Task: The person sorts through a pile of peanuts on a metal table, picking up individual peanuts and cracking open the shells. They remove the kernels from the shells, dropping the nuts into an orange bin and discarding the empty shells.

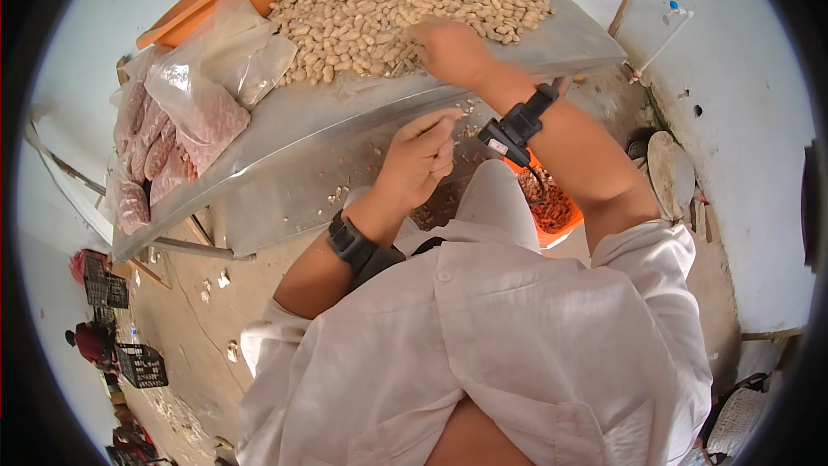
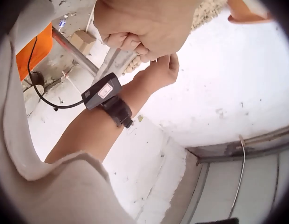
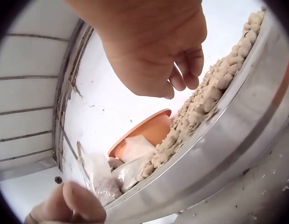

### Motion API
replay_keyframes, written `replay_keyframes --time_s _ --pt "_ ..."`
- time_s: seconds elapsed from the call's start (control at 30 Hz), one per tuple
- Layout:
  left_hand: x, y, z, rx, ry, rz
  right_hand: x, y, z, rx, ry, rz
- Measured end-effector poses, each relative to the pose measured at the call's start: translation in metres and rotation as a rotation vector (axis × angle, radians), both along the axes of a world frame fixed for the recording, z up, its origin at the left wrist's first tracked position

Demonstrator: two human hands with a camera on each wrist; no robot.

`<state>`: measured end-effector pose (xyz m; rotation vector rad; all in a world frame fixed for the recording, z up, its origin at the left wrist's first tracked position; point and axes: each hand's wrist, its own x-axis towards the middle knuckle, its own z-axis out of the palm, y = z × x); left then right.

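Observation:
A heap of unshelled peanuts covers the middle of a metal table. My right hand reaches over the heap's near edge, fingers bent downward. In the right wrist view a gap shows between the thumb and fingers of that right hand, with nothing held there. Nearer my body, my left hand is raised in front of the table edge. Its fingers are curled in, the thumb lying along the index finger; the inside of the fist is hidden.
Clear bags of pinkish kernels lie on the table's left end, before an orange basin. Between my legs and the right wall stands an orange container with reddish bits. Black crates stand on the floor at far left.

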<state>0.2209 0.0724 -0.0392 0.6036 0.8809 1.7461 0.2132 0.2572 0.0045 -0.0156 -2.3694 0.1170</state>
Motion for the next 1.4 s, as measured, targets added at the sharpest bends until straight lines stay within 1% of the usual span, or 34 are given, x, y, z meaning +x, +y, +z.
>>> replay_keyframes --time_s 0.1,0.2,0.3,0.4,0.5,0.6,0.7,0.8,0.9,1.0,1.1,1.2,1.3,1.4 --pt "0.013 0.007 0.015 -0.115 0.140 -0.045 -0.010 -0.013 0.000 0.140 -0.004 0.036" --pt "0.021 0.012 0.022 -0.110 0.273 -0.118 -0.011 -0.022 0.003 0.252 -0.137 -0.002" --pt "0.018 0.014 0.021 -0.169 0.468 -0.124 -0.012 -0.023 0.002 0.307 -0.182 -0.042" --pt "0.019 0.012 0.028 -0.186 0.627 -0.091 -0.010 -0.025 0.003 0.349 -0.222 -0.052" --pt "0.018 0.014 0.020 -0.083 0.909 0.051 -0.006 -0.029 0.004 0.370 -0.212 -0.062" --pt "0.019 0.014 0.016 -0.096 0.924 0.150 -0.010 -0.029 0.005 0.392 -0.200 -0.056" --pt "0.020 0.017 0.009 -0.028 0.845 0.258 -0.012 -0.031 0.012 0.383 -0.198 -0.055" --pt "0.022 0.016 0.010 -0.015 0.770 0.318 -0.014 -0.031 0.015 0.376 -0.222 -0.065" --pt "0.024 0.013 0.013 -0.045 0.763 0.310 -0.016 -0.032 0.016 0.368 -0.272 -0.087" --pt "0.025 0.013 0.010 0.115 0.395 0.143 -0.023 -0.029 0.018 0.361 -0.303 -0.100" --pt "0.024 0.009 0.009 0.161 0.210 0.021 -0.025 -0.029 0.024 0.300 -0.351 -0.142" --pt "0.010 0.006 0.017 0.090 0.380 -0.148 -0.023 -0.036 0.023 0.276 -0.421 -0.093" --pt "-0.001 0.003 0.020 0.043 0.462 -0.309 -0.016 -0.040 0.014 0.277 -0.465 -0.029" --pt "0.003 0.005 0.008 0.084 0.342 -0.227 -0.017 -0.039 0.016 0.212 -0.627 -0.049"
